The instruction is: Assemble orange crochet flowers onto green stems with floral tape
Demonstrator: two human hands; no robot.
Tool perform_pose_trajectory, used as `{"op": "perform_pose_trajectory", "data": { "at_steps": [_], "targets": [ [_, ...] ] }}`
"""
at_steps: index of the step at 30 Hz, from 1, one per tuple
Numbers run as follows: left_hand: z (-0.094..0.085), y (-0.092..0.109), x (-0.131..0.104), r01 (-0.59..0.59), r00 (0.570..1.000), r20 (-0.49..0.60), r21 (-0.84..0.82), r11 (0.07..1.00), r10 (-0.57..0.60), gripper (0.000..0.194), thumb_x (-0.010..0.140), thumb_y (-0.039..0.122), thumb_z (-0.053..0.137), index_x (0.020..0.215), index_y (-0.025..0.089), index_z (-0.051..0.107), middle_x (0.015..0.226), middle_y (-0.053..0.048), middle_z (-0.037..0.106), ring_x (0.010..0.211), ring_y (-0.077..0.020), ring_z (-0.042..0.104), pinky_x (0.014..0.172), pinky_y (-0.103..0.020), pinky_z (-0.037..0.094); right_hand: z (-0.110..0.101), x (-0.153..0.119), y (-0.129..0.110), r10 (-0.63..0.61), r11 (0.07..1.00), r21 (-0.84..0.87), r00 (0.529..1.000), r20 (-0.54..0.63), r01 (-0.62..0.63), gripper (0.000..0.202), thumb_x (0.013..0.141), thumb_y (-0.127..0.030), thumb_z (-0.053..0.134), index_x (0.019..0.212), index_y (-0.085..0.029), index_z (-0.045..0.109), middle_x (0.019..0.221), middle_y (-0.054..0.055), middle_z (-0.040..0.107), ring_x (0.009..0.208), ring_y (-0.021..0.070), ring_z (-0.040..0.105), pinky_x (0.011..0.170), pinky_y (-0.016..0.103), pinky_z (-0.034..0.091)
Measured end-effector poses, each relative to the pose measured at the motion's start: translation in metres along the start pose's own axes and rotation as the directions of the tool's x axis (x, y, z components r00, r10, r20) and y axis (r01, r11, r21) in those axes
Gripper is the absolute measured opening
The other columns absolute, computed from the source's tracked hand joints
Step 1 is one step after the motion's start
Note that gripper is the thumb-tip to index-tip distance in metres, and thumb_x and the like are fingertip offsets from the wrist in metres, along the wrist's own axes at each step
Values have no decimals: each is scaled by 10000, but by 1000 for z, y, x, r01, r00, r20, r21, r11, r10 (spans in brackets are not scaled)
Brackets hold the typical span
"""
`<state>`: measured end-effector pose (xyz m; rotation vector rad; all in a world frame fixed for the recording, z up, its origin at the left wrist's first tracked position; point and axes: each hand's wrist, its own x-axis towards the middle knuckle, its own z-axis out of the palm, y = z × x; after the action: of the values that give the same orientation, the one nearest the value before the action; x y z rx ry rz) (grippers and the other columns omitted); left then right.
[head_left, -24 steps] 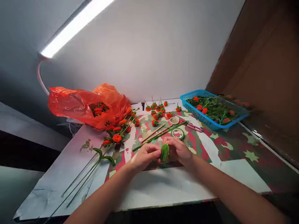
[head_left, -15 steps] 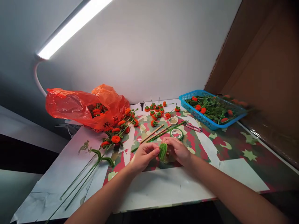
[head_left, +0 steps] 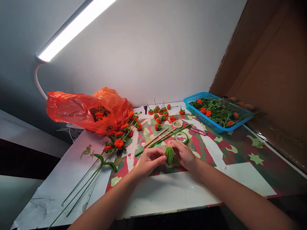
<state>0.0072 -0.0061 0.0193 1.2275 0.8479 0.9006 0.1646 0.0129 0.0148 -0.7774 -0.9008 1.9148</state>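
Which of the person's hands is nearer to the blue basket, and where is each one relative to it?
Right. The right hand is left of the blue basket and closer to the person; the left hand is farther left.

Small craft workspace, possibly a corner of a home or a little workshop; which of the two cannot be told. Indicators: a counter (head_left: 172, 191) with a patterned, worn covering, set against a plain wall (head_left: 153, 57) and lit by a bar lamp (head_left: 76, 30); orange flowers with green stems (head_left: 118, 143), some loose, others in a red plastic bag (head_left: 69, 107) and a blue basket (head_left: 216, 128); rolls of tape (head_left: 181, 137), thin sticks (head_left: 156, 137) and a pink cutter (head_left: 198, 130).
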Motion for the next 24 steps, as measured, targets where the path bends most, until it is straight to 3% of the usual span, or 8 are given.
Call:
{"op": "perform_pose_trajectory", "data": {
  "at_steps": [3, 7, 12, 16, 24],
  "targets": [
    [-2, -2, 1, 18, 1000, 14, -10, 1000, -18, 326, 682, 432, 723, 763, 122, 664, 670, -28, 608, 557, -98, 523, 524, -212, 425, -1, 1, 0, -2, 999, 44, 1000, 11, 1, 217, 665, -300, 561, 546, -181, 423, 499, -56, 378, 483, 76, 333, 488, 217, 278],
    [-8, -10, 3, 3, 997, -77, -23, 1000, -5, 344, 731, 471, 668, 721, 132, 616, 581, 17, 508, 508, -67, 431, 487, -190, 348, -3, -1, -1, -31, 999, 20, 999, 36, 30, 217, 671, -312, 582, 562, -170, 460, 519, -47, 420, 503, 74, 372, 512, 212, 305],
    [-10, -13, 4, 33, 985, -166, -63, 997, -43, 385, 751, 512, 628, 667, 153, 515, 568, 44, 420, 489, -60, 371, 461, -191, 287, -4, -4, -1, 72, 997, -18, 983, 168, -70, 299, 735, -425, 556, 599, -161, 516, 532, -15, 502, 502, 93, 451, 524, 231, 360],
    [-6, -9, 4, 102, 988, -108, -84, 991, -111, 386, 750, 516, 622, 668, 151, 526, 542, 39, 418, 483, -74, 379, 457, -202, 284, -1, -4, 1, 105, 991, -103, 965, 241, -82, 397, 746, -529, 609, 672, -142, 560, 585, -6, 532, 493, 77, 450, 482, 215, 341],
    [-3, -3, 3, 134, 991, 31, -336, 932, -131, 413, 768, 493, 610, 583, 140, 501, 452, 45, 365, 466, -78, 376, 504, -220, 359, -3, -2, 3, 51, 989, -150, 964, 260, -12, 409, 725, -533, 659, 687, -134, 580, 537, -32, 503, 479, 60, 435, 451, 191, 336]
  ]
}}
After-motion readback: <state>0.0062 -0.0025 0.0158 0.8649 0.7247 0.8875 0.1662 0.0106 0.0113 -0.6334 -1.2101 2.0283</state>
